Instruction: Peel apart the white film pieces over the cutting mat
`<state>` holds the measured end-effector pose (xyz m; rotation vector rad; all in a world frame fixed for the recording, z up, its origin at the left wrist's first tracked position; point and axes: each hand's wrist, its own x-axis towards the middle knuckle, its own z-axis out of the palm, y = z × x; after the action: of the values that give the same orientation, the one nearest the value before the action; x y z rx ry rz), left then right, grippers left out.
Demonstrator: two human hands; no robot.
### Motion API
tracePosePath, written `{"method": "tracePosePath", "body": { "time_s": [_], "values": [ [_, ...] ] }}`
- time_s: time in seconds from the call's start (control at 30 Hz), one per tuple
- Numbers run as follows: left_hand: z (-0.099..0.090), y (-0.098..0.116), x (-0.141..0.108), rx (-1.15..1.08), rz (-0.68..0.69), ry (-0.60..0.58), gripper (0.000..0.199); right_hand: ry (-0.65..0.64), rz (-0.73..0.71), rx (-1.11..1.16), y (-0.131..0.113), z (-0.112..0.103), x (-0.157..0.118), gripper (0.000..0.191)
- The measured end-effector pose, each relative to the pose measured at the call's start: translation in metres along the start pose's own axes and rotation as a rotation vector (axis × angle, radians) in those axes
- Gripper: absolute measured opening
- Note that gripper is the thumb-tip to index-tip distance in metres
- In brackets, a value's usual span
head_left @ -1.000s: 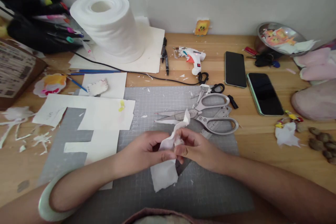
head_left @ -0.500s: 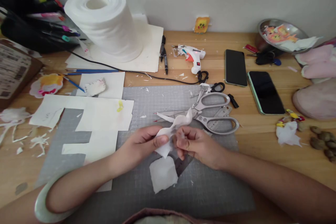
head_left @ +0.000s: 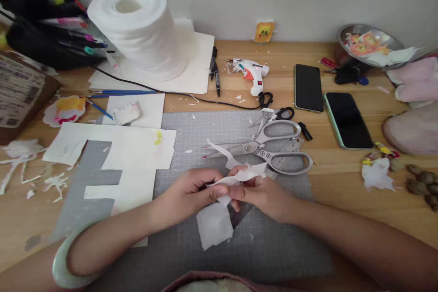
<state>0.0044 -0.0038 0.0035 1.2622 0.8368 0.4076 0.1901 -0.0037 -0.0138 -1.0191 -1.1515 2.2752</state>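
At the lower centre of the frame, the left hand point(head_left: 195, 194) and right hand point(head_left: 258, 194) meet thumb to thumb over the grey cutting mat point(head_left: 273, 246). The left forearm comes up from the lower left corner, a pale bangle point(head_left: 63, 267) around it; the right forearm slants in from the lower right. Both hands are turned inward, thumbs on top and fingers curled beneath. The left fingers pinch one side of a crumpled white strip point(head_left: 244, 174), the right fingers its other side, and a thin tail of it reaches up and left over the blades of the large scissors point(head_left: 253, 146).

Just below the hands, a squarish white piece point(head_left: 215, 227) lies flat on the mat, beside a dark blade-like strip. Cut paper point(head_left: 137, 148) spreads left of centre. On the wooden desk point(head_left: 280, 54), the glue gun point(head_left: 255, 75) stands out at upper centre, two phones point(head_left: 308, 87) at upper right, and the white roll point(head_left: 137, 32) at upper left.
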Motion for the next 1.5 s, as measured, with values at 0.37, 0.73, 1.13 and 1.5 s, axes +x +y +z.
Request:
{"method": "tracePosePath", "body": {
  "time_s": [0.37,0.73,1.13,1.5],
  "values": [
    [-0.003,0.001,0.0,-0.097,0.076,-0.136,0.028,-0.107,0.146,0.532,0.014,0.004,0.0,0.037],
    [0.005,-0.002,-0.004,-0.293,-0.093,0.013,0.024,-0.119,0.032,0.398,0.011,-0.001,0.004,0.038],
    [0.001,-0.001,-0.001,-0.369,-0.023,-0.12,0.02,-0.093,0.076,0.514,0.014,0.0,0.002,0.036],
    [0.0,-0.009,0.0,-0.502,-0.029,0.168,0.02,-0.104,0.076,0.619,0.006,-0.001,0.003,0.027]
  ]
}}
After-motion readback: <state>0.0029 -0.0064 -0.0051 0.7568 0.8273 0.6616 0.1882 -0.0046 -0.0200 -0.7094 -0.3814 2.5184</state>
